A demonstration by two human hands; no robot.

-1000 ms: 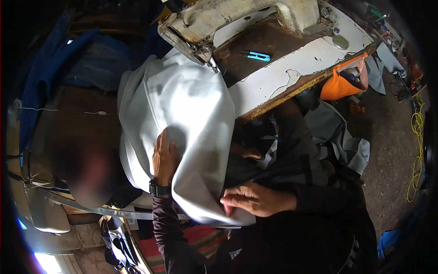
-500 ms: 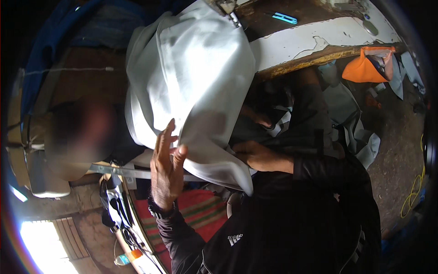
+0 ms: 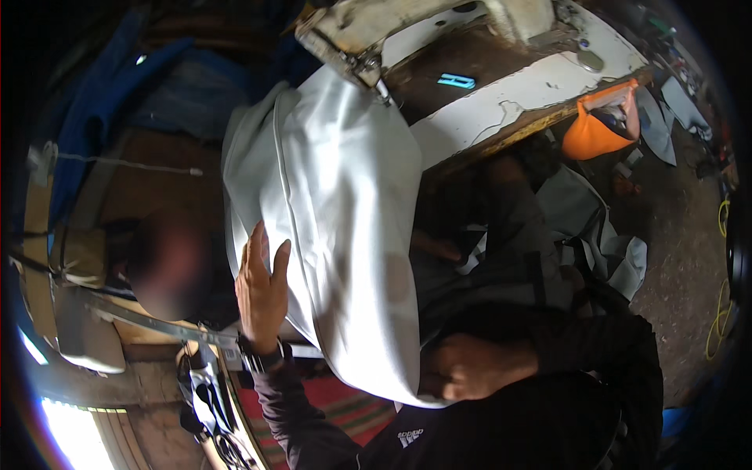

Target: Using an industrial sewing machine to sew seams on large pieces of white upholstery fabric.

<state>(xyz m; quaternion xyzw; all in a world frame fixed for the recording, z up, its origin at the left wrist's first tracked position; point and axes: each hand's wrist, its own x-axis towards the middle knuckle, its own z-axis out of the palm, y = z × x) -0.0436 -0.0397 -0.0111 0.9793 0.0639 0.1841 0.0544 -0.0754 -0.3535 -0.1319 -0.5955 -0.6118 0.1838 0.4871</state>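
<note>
Head view: white lettering [image 3: 410, 437] marks the jacket [image 3: 509, 431]. Pale sheet [image 3: 345, 196] drapes from the sewing machine [image 3: 368, 35] past the surface's [image 3: 540, 86] edge; left hand [image 3: 262, 294] spreads at its left side, right hand [image 3: 474, 368] curls by its lower corner, grip unclear.

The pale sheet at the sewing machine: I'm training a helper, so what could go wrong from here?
The pale sheet stretches from the sewing machine toward the person's lap; its weight might pull it askew at the needle end. Its lengthwise folds could bunch up there. The blue snips lie loose near its upper right edge, so shifting material might knock them.
</note>
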